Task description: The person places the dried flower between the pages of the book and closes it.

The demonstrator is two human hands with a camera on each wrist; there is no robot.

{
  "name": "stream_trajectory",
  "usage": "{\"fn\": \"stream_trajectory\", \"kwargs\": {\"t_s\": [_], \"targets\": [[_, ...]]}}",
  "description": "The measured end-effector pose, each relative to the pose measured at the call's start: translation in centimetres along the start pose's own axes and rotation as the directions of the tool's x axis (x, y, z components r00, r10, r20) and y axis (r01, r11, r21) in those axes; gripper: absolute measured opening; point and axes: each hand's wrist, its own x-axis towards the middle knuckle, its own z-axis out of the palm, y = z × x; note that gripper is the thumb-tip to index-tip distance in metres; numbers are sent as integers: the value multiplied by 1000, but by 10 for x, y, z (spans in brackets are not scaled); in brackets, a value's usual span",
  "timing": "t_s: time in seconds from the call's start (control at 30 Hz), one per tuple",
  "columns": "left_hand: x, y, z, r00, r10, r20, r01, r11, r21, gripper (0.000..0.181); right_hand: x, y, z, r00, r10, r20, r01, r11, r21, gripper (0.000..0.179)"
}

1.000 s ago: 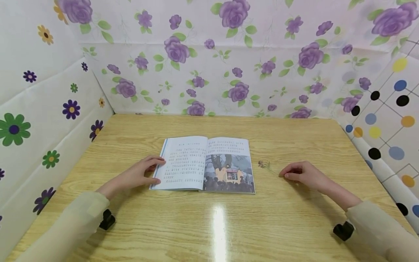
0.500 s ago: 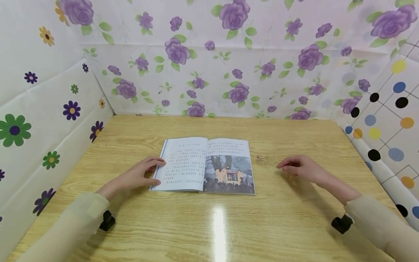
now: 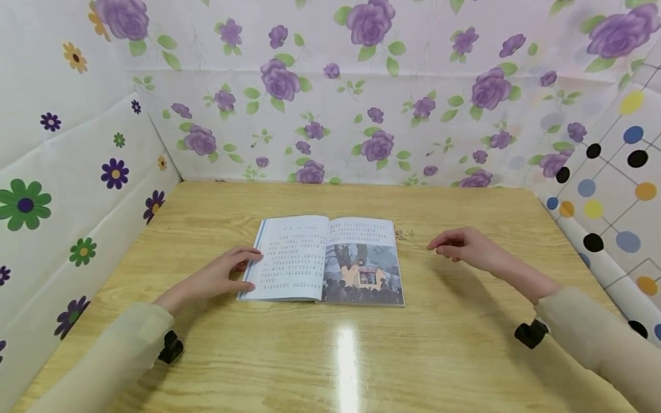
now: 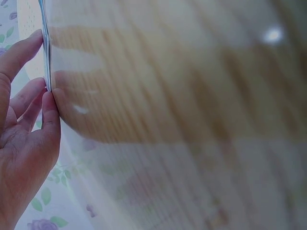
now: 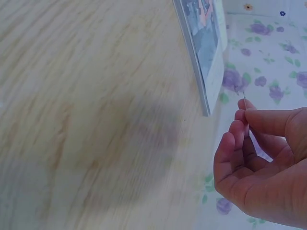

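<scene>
An open book (image 3: 294, 258) lies flat on the wooden table, text on its left page and a picture on its right page. At its left edge my left hand (image 3: 217, 272) rests with thumb and fingers spread apart, the tips touching the page margin. Right of the book, my right hand (image 3: 472, 249) pinches the thin stem of a small dried flower sprig (image 3: 405, 235) between thumb and index finger, a little above the table. The sprig's pinkish head is beside the book's upper right edge. Only a short bit of stem (image 5: 245, 98) shows in the right wrist view.
The wooden table (image 3: 289, 355) is glossy and reflects a bright light near its front. Floral cloth (image 3: 330, 126) stands behind it, with patterned cloth on the left and right sides. A black device (image 3: 531, 334) is strapped to the right wrist.
My right hand has moved left and away from me with the dried flower sprig, bringing its head from right of the book to the book's right edge. The left hand and book stay put.
</scene>
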Motion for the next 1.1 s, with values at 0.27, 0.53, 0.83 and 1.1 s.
{"fn": "stream_trajectory", "kwargs": {"t_s": [0.27, 0.53, 0.83, 1.1], "targets": [[0, -1, 0, 1000, -9, 6, 9, 1000, -10, 65, 21, -21, 9, 1000, 6, 24, -5, 1000, -20, 26], [0, -2, 0, 1000, -17, 9, 17, 1000, -19, 66, 50, -38, 24, 1000, -12, 19, 12, 1000, 5, 25], [0, -1, 0, 1000, -10, 5, 10, 1000, -22, 66, 72, -53, 45, 1000, -26, -10, 26, 999, 18, 23], [0, -1, 0, 1000, -14, 10, 14, 1000, -26, 66, 82, -65, 65, 995, -93, -24, 92, 995, -28, 20]]}}
